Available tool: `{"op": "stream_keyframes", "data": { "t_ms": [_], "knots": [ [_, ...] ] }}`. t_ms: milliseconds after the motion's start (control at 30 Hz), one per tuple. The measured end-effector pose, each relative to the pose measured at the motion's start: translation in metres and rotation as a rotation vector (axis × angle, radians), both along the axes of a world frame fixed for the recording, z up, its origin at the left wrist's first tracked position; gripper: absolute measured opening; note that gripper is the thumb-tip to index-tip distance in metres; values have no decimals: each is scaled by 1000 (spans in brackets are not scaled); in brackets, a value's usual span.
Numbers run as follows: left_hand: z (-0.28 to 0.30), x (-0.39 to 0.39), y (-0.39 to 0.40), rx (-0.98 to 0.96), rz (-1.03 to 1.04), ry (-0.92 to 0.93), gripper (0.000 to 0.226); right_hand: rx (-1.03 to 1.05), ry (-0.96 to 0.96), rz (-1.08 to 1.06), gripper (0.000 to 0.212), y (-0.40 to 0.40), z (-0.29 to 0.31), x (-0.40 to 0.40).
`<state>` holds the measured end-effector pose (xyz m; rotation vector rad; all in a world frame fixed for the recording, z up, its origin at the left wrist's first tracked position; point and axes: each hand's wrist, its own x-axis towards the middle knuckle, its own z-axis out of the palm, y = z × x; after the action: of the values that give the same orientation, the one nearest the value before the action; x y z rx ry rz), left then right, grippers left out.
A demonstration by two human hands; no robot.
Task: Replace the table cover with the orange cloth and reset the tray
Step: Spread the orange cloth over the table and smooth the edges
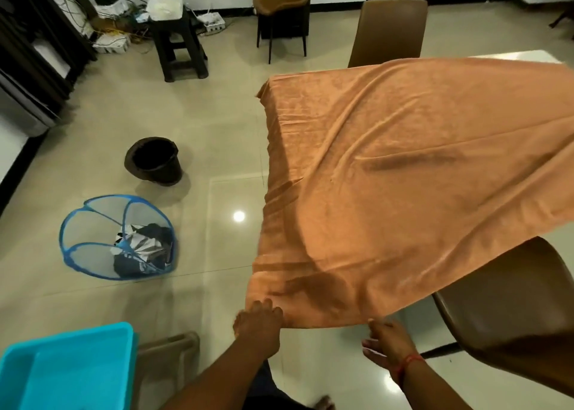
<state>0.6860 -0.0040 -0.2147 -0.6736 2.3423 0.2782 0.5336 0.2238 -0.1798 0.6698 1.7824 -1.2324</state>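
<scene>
The orange cloth is lying spread over most of the table, crooked to it: only the bare white far corner of the tabletop is showing, and the near edge is hanging off the near side, well past the tabletop. The left hand is gripping that near edge at its left corner, fingers curled into the fabric. The right hand is hovering just beside the same edge with fingers loosely spread, gripping nothing that I can see, though its fingertips may be brushing the hem.

The turquoise tray is sitting off the table entirely, down at the near left, so resetting it is not yet done.

The risk now is unevenness. With only one hand pulling, the cloth is likely to slew further, baring more of the far corner while bunching along the left edge. A hard tug could also drag the whole cloth off toward the person, since nothing is weighing it down. The brown chair at the near right could snag the hanging hem.
</scene>
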Motion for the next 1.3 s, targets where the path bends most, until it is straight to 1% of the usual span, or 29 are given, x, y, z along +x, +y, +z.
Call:
{"op": "stream_keyframes", "data": {
  "t_ms": [67,100,200,300,400,533,633,833,900,1033,1100,1133,1233,1300],
  "knots": [
    [1,0,-9,39,78,6,55,100,109,-33,12,-1,-5,-6],
    [4,-3,-15,62,97,27,51,149,189,-7,12,-5,-7,-9],
    [10,-16,-37,142,184,142,40,270,447,181,7,-36,5,-19],
    [12,-31,-68,192,231,224,40,278,647,311,6,-88,30,-34],
    [19,-50,-106,207,226,256,39,266,784,419,4,-144,40,-55],
    [29,-77,-171,210,202,307,42,321,847,475,8,-215,37,-84],
    [43,-92,-221,235,179,338,44,387,849,469,11,-258,33,-98],
    [56,-138,-310,266,169,362,46,462,799,452,8,-317,35,-121],
    [56,-157,-331,279,167,363,47,489,843,495,5,-326,32,-135],
    [53,-212,-375,317,172,373,47,560,955,535,8,-354,27,-188],
    [52,-245,-401,327,183,380,47,576,1043,539,6,-376,25,-220],
    [53,-261,-414,328,191,374,47,579,1057,552,6,-387,24,-236],
    [64,-307,-453,318,216,357,46,598,999,594,7,-418,19,-278],
    [70,-344,-479,305,258,374,46,596,1003,605,10,-439,19,-307]
  ]
}}
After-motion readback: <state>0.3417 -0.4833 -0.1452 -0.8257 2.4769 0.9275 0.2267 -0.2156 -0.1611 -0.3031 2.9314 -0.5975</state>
